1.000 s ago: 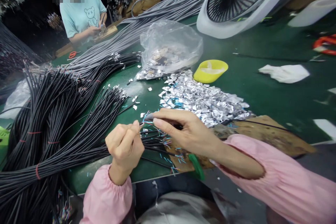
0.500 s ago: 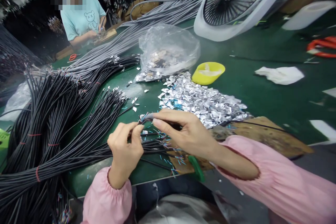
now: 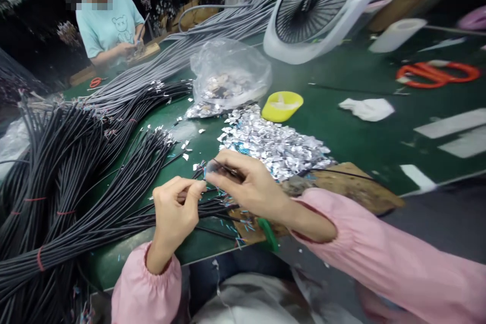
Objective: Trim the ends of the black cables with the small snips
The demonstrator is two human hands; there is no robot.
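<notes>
My left hand (image 3: 178, 202) is closed in a pinch, thumb and forefinger at thin coloured wires (image 3: 205, 173) of a cable end. Facing it, my right hand (image 3: 246, 177) is closed too, a greyish cover blurred at its fingertips. A dark cable (image 3: 230, 168) shows within the right fingers. The two sets of fingertips almost touch, and they hide most of the cable end. Under and left of my hands lies a bundle of black cables (image 3: 125, 228), with bared coloured wires at its ends. Just beyond the right hand spreads a heap of silver foil scraps (image 3: 284, 144).
A clear plastic bag (image 3: 231, 73) of scraps stands behind the heap, near a yellow cup (image 3: 282, 107). Farther right are a white fan (image 3: 315, 10), orange-handled scissors (image 3: 436, 73) and crumpled tissue (image 3: 368, 109). Brown cardboard (image 3: 353, 190) lies at the table edge. Across the table sits a person (image 3: 110, 25).
The view has turned slightly right, so the table's things sit farther left. My right hand has shifted at the cable end, and fewer wires show between the fingertips.
</notes>
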